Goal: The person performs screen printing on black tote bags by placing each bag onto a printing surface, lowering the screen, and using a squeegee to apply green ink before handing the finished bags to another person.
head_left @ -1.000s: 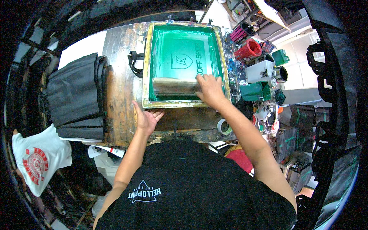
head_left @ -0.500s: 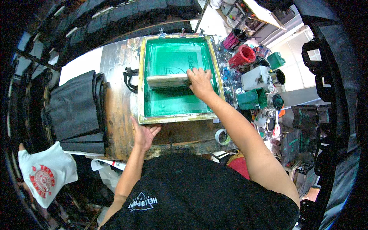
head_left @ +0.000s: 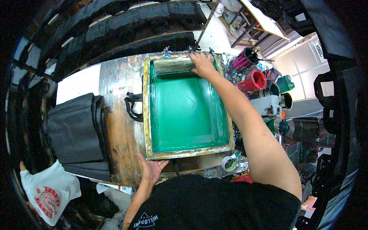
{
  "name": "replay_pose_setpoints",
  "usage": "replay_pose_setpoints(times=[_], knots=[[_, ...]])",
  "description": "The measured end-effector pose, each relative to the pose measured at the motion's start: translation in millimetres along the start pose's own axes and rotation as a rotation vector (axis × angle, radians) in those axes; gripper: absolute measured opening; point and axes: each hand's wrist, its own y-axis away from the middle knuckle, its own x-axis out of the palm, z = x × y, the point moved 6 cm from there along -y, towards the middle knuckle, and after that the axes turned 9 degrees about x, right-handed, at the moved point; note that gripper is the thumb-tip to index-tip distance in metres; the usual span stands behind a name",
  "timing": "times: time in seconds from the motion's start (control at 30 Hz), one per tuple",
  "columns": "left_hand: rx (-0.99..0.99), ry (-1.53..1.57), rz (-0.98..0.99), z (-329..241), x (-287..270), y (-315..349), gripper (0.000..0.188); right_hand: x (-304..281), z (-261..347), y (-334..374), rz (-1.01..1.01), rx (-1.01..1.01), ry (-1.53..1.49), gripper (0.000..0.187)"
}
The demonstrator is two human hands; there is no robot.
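Observation:
A screen-printing frame (head_left: 146, 111) lies on the work table, its mesh (head_left: 180, 111) covered with green ink. At the far end of the mesh stands a wide squeegee (head_left: 170, 66), upright across the frame. My right hand (head_left: 203, 66) is closed round the right part of its handle. By the near left corner of the frame, my left hand (head_left: 151, 168) is open, palm up with fingers spread, at the frame's lower edge; whether it touches the wood I cannot tell. Black straps (head_left: 133, 106) stick out from under the frame's left side.
A stack of black fabric bags (head_left: 73, 134) lies left of the frame. Metal clamps (head_left: 166, 53) stand at the frame's far edge. Ink containers, including a red tub (head_left: 253, 80), crowd the right side. A tape roll (head_left: 229, 163) lies near the front. A person in a white shirt (head_left: 50, 191) is at left.
My right hand has pushed the squeegee from the middle of the mesh to its far end. My left hand stays open by the near left corner. The whole view has shifted.

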Motion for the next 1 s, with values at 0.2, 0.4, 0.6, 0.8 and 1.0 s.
replay_pose_setpoints(times=[0.2, 0.4, 0.6, 0.8, 1.0], knots=[[-0.133, -0.123, -0.075, 14, -25, -19, 0.125, 2, -10, -36, 0.205, -0.033, -0.025, 0.067], [-0.291, -0.981, 0.19, -49, -59, -25, 0.101, -22, -2, -14, -0.073, 0.005, 0.012, 0.071], [0.757, -1.572, 0.192, -149, 79, -114, 0.038, 25, 6, 25, -0.258, 0.08, 0.114, 0.061], [1.73, -1.966, 0.14, -184, 238, -219, 0.066, 7, -21, -7, -0.082, -0.023, 0.053, 0.057], [1.266, -2.305, 0.289, -171, 249, -316, 0.069, 32, -59, 3, 0.091, 0.101, -0.023, 0.037]])
